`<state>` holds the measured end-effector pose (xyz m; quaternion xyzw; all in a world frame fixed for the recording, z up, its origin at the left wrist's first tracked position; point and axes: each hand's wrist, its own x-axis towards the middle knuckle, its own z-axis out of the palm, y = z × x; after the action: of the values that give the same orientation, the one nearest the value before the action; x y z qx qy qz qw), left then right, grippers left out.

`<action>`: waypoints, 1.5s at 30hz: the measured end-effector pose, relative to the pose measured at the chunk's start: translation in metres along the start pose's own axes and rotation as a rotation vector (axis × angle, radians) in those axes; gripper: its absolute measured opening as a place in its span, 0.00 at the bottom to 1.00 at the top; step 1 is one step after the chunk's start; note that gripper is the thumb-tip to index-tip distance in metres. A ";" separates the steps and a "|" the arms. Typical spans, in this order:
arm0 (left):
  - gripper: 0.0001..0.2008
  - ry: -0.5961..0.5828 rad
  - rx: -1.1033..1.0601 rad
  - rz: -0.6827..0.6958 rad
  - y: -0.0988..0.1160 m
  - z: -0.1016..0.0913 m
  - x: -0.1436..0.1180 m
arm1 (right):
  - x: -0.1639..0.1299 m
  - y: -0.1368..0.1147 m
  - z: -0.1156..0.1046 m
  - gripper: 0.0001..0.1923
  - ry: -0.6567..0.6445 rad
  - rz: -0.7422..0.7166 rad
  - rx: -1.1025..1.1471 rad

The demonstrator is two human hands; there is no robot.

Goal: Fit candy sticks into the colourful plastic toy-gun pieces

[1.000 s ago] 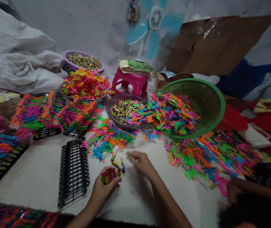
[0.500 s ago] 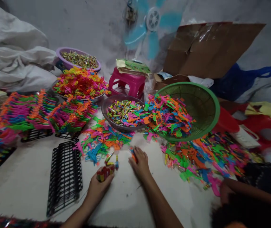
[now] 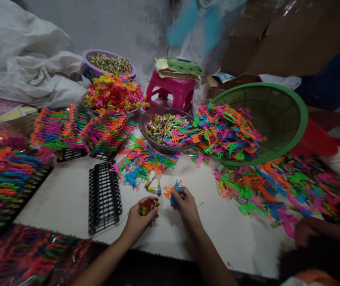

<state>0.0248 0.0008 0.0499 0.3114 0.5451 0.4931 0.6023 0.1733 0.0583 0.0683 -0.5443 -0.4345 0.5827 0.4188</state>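
Observation:
My left hand (image 3: 138,222) is closed around a bunch of small tubes (image 3: 148,206) with red ends and yellow-green sides. To its right, my right hand (image 3: 187,204) pinches blue and orange plastic pieces (image 3: 174,192), their thin shapes poking out past the fingertips. A few loose shiny tubes (image 3: 154,186) lie on the white tabletop (image 3: 164,238) just beyond both hands. Farther back is a loose pile of coloured plastic pieces (image 3: 146,163). Left of my left hand stand black grid racks (image 3: 104,198).
Filled racks (image 3: 8,178) of coloured pieces stand at left. Behind are a dark bowl of tubes (image 3: 164,149), a green basket (image 3: 301,115), a pink stool (image 3: 170,87) and a purple basin (image 3: 89,55). Another person's arm (image 3: 321,230) rests at right, beside a spread of pieces (image 3: 265,182).
My right hand has lifted from the tabletop with blue and orange pieces in its fingers. My left hand still grips the tubes. The view has tilted down and swung left.

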 end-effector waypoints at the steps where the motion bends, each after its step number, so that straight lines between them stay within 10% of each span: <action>1: 0.21 0.002 -0.003 0.014 0.001 0.000 -0.001 | -0.004 -0.002 0.008 0.15 -0.013 -0.016 0.067; 31: 0.12 -0.262 0.102 -0.002 0.027 0.007 -0.014 | -0.028 -0.001 0.043 0.12 0.038 -0.217 -0.040; 35: 0.17 -0.187 -0.013 -0.082 0.014 0.012 -0.004 | -0.011 -0.009 -0.007 0.15 0.119 -0.160 -0.192; 41: 0.19 0.044 -0.088 -0.104 -0.005 -0.008 0.012 | 0.047 -0.040 -0.103 0.17 0.811 -0.317 -0.936; 45: 0.19 -0.027 -0.102 -0.168 -0.004 -0.003 0.009 | 0.103 -0.033 -0.050 0.17 0.355 -0.474 -0.985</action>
<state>0.0227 0.0075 0.0423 0.2404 0.5354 0.4637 0.6637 0.2174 0.1685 0.0706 -0.6523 -0.6880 0.1012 0.3015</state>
